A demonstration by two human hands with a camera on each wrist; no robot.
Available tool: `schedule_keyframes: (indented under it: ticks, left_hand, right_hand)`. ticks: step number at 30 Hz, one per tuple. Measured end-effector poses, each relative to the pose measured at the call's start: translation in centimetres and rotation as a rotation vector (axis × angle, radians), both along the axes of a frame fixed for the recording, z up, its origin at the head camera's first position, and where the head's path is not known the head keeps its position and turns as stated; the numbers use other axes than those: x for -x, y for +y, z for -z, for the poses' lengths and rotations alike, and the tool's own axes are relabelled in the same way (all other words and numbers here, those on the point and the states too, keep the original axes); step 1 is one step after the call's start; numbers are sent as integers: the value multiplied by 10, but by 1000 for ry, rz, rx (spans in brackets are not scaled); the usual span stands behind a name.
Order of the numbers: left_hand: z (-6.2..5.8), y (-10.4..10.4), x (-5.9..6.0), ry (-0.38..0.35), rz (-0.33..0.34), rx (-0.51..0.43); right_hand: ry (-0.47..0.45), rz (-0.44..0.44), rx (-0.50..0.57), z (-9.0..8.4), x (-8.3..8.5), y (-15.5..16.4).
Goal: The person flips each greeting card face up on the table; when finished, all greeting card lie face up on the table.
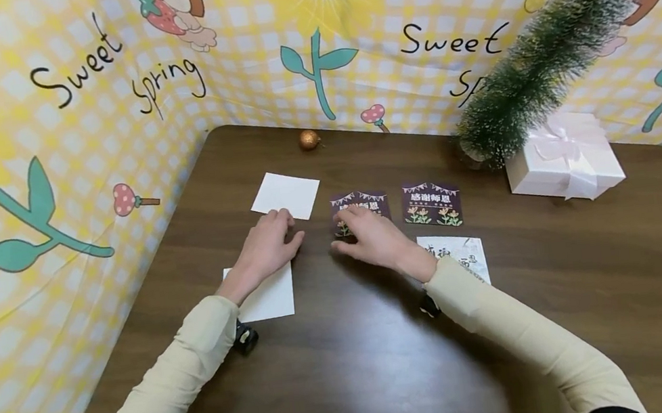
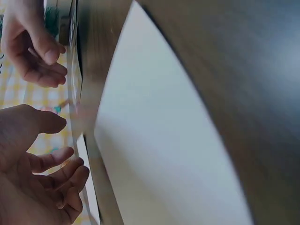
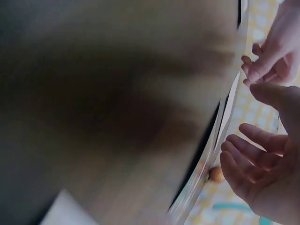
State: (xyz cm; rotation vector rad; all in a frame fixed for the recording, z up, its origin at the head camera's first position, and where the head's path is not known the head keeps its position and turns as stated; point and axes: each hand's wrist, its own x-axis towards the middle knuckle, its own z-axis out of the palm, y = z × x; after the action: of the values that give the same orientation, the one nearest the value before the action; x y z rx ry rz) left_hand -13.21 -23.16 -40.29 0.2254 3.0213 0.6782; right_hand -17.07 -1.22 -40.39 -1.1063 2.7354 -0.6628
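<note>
Head view: the right hand (image 1: 374,239) rests over a dark purple card (image 1: 361,211) on the brown table (image 1: 349,368), its fingers (image 1: 349,216) loosely spread and gripping nothing, fingertips lying on the card's lower half. Just beside it, the left hand (image 1: 268,244) lies flat with relaxed fingers (image 1: 280,218) touching the near edge of a blank white card (image 1: 285,195), its wrist crossing a second white card (image 1: 267,295). The left wrist view shows both hands slack and holding nothing beside a pale sheet (image 2: 159,154).

A matching purple card (image 1: 431,204) lies to the right of the first, apart from it, and a white card with dark lettering (image 1: 455,253) sits below that, partly under the right sleeve (image 1: 504,330). Farther back, a small copper bauble (image 1: 309,139) rests near the table's far edge. At right, a tilted miniature fir tree (image 1: 546,52) leans over a white gift box (image 1: 565,159) tied with ribbon. A yellow checked backdrop (image 1: 56,163) reading "Sweet Spring" wraps the scene.
</note>
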Motion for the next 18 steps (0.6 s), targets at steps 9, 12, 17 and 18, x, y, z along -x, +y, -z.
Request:
schedule_keyframes:
  ticks: [9,12,17,18]
  left_hand:
    - [-15,-54,-37,-9,-71,18]
    - [-20,-70,-46,-28,-93,17]
    - [-20,-88,-57,-78,-114,22]
    - [-19,-91,-58,-89,-115,24]
  right_hand:
    - [107,-293,-34,2,-28,-41]
    - [127,-360,-73,2,-37,-52]
    - [138,-444,-138,1,-51,-65]
    - [138,-455,-147,1,-53,-67]
